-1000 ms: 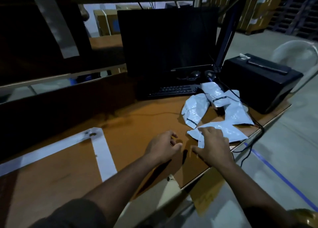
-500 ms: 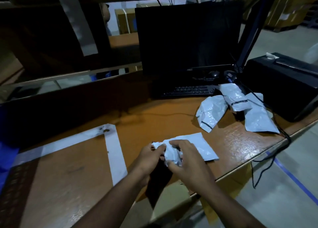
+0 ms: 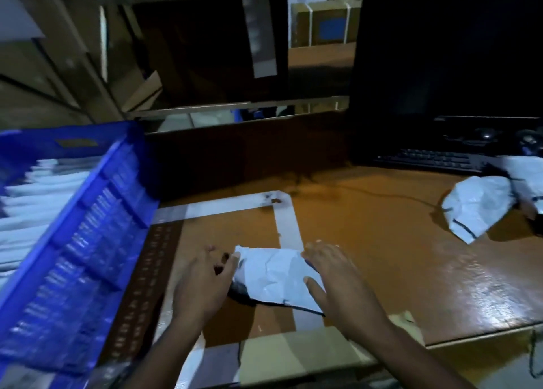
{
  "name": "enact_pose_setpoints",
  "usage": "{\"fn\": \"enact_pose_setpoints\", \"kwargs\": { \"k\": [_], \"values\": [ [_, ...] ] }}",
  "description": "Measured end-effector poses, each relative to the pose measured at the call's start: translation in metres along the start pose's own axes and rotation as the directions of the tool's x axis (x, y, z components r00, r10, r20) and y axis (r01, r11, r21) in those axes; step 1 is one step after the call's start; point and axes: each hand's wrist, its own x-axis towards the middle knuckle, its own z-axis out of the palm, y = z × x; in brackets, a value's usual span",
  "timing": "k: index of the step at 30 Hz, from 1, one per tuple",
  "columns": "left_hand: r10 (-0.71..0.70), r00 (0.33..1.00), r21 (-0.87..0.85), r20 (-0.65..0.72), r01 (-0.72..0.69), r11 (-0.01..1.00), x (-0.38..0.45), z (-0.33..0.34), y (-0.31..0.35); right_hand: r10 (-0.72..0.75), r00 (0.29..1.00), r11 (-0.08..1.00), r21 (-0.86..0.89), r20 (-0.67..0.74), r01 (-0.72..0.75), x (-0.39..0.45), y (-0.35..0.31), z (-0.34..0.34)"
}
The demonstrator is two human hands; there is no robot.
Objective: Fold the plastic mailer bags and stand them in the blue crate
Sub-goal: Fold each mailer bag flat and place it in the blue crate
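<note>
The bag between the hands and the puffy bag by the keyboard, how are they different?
The mailer bag between the hands lies pressed fairly flat on the table; the loose mailer bag near the keyboard sits puffed up and crumpled. The first has the left hand and right hand at its two ends; nothing touches the second. The first lies across a white tape strip; the second rests on bare wood. Both are pale, wrinkled plastic.

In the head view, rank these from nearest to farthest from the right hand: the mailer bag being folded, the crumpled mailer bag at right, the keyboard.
From the right hand:
1. Mailer bag being folded: touching it, just to its left.
2. Crumpled mailer bag: to its right, further back on the table.
3. Keyboard: at the back, under the monitor.
</note>
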Motion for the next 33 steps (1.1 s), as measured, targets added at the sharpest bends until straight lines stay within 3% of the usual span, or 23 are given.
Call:
{"fn": "enact_pose_setpoints", "kwargs": {
  "k": [1,3,6,8,9,11,14,22,26,28,31,33],
  "values": [
    [0.102,0.987,0.170,-0.128,-0.080,0.982,-0.004,-0.006,-0.005,-0.006,0.999,0.999,-0.048,-0.038,0.004,0.000,-0.008,0.004],
    [0.327,0.919,0.274,-0.220,-0.264,0.925,-0.012,-0.011,-0.004,-0.023,0.992,0.993,-0.117,-0.122,0.009,0.001,-0.020,0.012],
    [0.600,0.800,0.316,0.018,-0.574,0.755,-0.012,0.013,0.006,-0.045,0.992,0.989,-0.144,-0.120,0.028,0.000,-0.029,0.033],
    [0.685,0.697,0.378,0.214,-0.705,0.600,-0.003,0.035,0.006,-0.042,0.997,0.978,-0.209,-0.065,0.027,0.000,-0.029,0.048],
    [0.670,0.680,0.386,0.297,-0.727,0.568,0.003,0.042,0.003,-0.048,0.998,0.969,-0.243,-0.043,0.036,0.000,-0.027,0.053],
    [0.632,0.687,0.425,0.358,-0.723,0.545,0.004,0.049,-0.005,-0.048,0.999,0.961,-0.273,-0.005,0.045,-0.002,-0.020,0.057],
    [0.642,0.692,0.397,0.328,-0.718,0.572,-0.008,0.055,-0.019,-0.055,0.997,0.955,-0.289,0.047,0.066,-0.008,-0.012,0.056],
    [0.609,0.688,0.312,0.394,-0.724,0.616,-0.014,0.051,-0.020,-0.075,0.975,0.976,-0.185,0.210,0.115,-0.009,-0.003,0.046],
    [0.597,0.724,0.306,0.346,-0.689,0.657,-0.020,0.056,-0.027,-0.111,0.965,0.987,-0.088,0.237,0.136,-0.010,0.000,0.038],
    [0.566,0.760,0.310,0.320,-0.649,0.695,-0.017,0.052,-0.020,-0.093,0.967,0.996,0.024,0.239,0.090,-0.001,0.006,0.032],
    [0.537,0.793,0.273,0.288,-0.606,0.747,-0.018,0.043,-0.012,0.057,0.980,0.953,0.284,0.189,-0.110,0.005,0.005,0.022],
    [0.548,0.797,0.260,0.255,-0.602,0.755,-0.018,0.036,-0.005,0.137,0.984,0.953,0.257,0.115,-0.162,0.008,0.000,0.023]
  ]
}}
